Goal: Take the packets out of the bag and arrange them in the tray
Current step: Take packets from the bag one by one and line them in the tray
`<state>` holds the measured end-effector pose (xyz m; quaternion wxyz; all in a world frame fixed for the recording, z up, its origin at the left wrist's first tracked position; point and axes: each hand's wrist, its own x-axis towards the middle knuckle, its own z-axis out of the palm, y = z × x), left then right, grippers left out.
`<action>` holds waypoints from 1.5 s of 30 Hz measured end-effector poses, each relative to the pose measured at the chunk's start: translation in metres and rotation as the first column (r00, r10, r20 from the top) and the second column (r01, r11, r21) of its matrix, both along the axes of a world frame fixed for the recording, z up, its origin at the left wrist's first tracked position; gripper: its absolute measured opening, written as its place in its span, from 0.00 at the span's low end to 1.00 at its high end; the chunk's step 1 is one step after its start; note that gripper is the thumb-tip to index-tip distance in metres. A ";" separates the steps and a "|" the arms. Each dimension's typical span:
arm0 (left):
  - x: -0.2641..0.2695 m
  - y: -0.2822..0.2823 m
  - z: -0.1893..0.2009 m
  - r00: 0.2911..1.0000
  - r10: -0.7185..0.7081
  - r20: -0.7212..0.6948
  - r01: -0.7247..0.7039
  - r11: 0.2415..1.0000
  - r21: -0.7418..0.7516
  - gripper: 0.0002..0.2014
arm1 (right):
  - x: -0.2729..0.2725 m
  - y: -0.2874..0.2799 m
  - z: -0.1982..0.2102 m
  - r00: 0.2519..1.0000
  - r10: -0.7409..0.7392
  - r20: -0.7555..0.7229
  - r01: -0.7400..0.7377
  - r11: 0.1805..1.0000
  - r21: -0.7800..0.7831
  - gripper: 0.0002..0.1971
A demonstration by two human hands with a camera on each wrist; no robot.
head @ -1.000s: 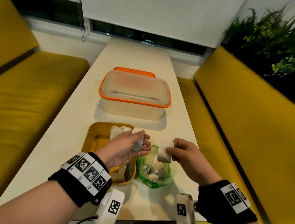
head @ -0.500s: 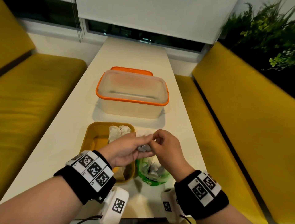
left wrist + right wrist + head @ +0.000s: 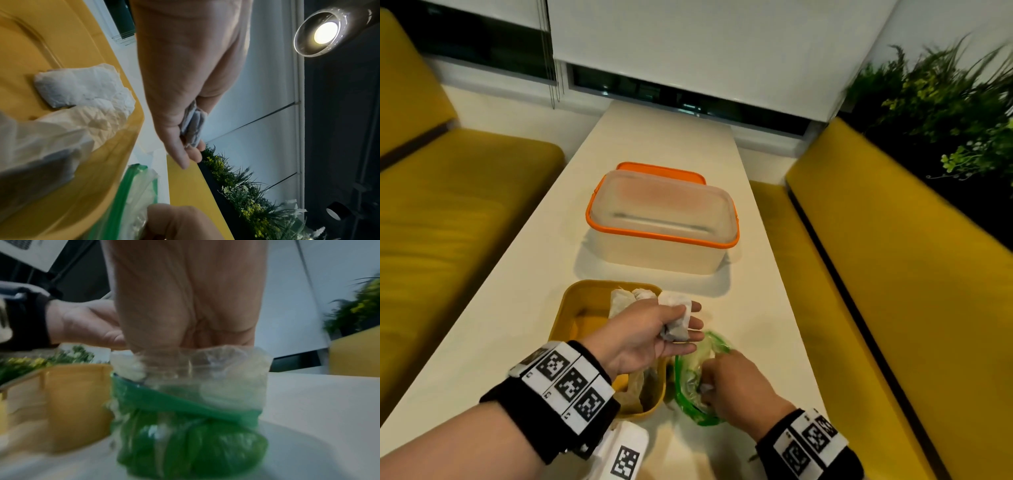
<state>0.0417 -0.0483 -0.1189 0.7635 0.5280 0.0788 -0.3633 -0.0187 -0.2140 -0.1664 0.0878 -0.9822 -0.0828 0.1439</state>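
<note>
My left hand (image 3: 674, 325) hovers palm-up over the right edge of the yellow tray (image 3: 571, 308). Its thumb pins a small stack of white-grey packets (image 3: 676, 320) against the fingers; the left wrist view shows the packets (image 3: 193, 126) wedged there. More packets (image 3: 626, 298) lie in the tray. My right hand (image 3: 710, 383) reaches into the mouth of the clear green-banded bag (image 3: 705, 349), which stands just right of the tray. Its fingertips curl round a small white packet (image 3: 706, 388). In the right wrist view the fingers (image 3: 185, 356) are hidden past the bag's rim (image 3: 205, 402).
A clear box with an orange rim (image 3: 664, 222) stands further back on the white table (image 3: 517, 308), its orange lid (image 3: 661, 169) behind it. Yellow benches (image 3: 893, 274) flank the table on both sides. Plants (image 3: 945, 102) fill the back right.
My right hand passed its packet to the left hand, then dropped back down into the bag. The left hand stayed over the tray's edge and now holds more packets.
</note>
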 end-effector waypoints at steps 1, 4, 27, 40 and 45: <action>0.001 -0.001 0.001 1.000 0.010 0.004 -0.010 1.000 0.002 0.12 | 0.000 -0.002 0.002 1.000 -0.026 -0.003 0.026 0.999 0.045 0.03; 0.004 0.000 0.005 0.999 0.032 0.031 -0.033 0.999 0.017 0.10 | 0.005 -0.010 0.010 0.985 -0.158 -0.071 0.169 0.965 0.199 0.10; -0.010 -0.012 0.021 0.956 -0.059 0.286 0.027 0.993 0.117 0.04 | 0.008 -0.013 0.059 0.901 -0.357 -0.245 0.318 0.161 0.934 0.11; -0.009 -0.014 0.028 0.941 -0.034 0.336 -0.013 0.991 0.136 0.09 | 0.011 -0.007 0.059 0.925 -0.358 -0.125 0.270 0.390 0.881 0.07; -0.007 -0.012 0.021 0.983 0.143 0.116 -0.139 0.990 -0.036 0.07 | 0.015 -0.001 0.064 0.888 -0.436 -0.143 0.293 0.300 0.908 0.03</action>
